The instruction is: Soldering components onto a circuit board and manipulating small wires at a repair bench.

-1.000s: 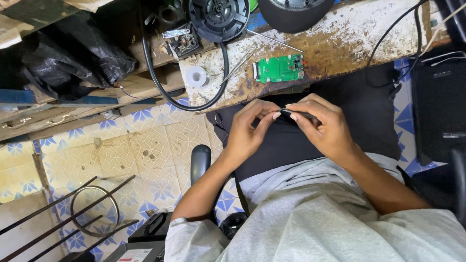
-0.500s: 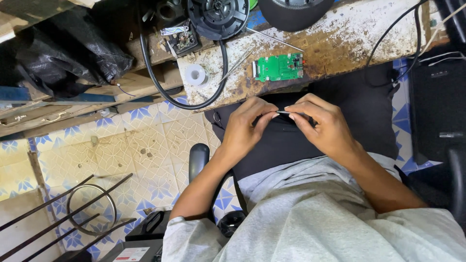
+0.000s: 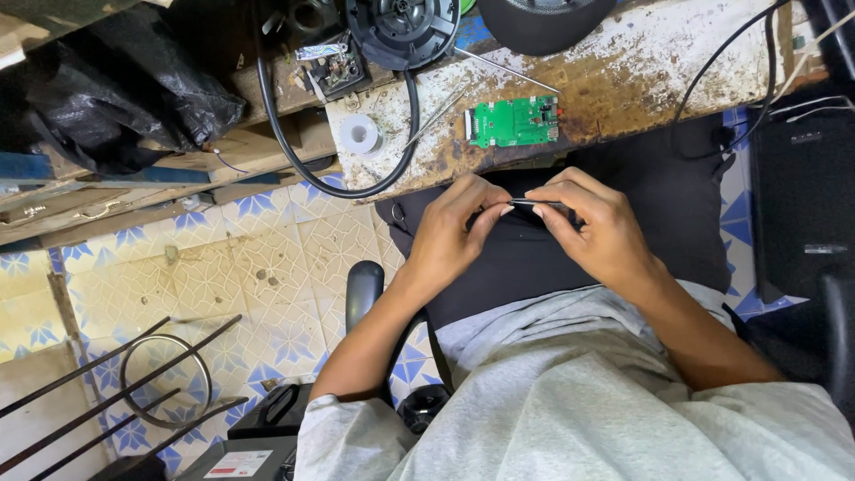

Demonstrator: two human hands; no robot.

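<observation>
Working over the lap, just below the table [image 3: 677, 53] edge, the person has both hands together on one thin, dark, rod-like tool or part [image 3: 537, 204]; its exact kind is too small to tell. Left to right: a black plastic bag [image 3: 116, 98] lies on the wooden ledge, then a solder spool [image 3: 361, 135], a looped black cable [image 3: 294, 151] and a round black speaker-like unit [image 3: 401, 27]. The left hand [image 3: 454, 233] pinches the rod's near end with its fingertips. The green circuit board [image 3: 514, 121] lies bare and untouched on the table, just above the hands. The right hand [image 3: 598, 233] is clamped along the rod's other end. Judgement: handwork on the rod is midway; the board is not yet taken up.
</observation>
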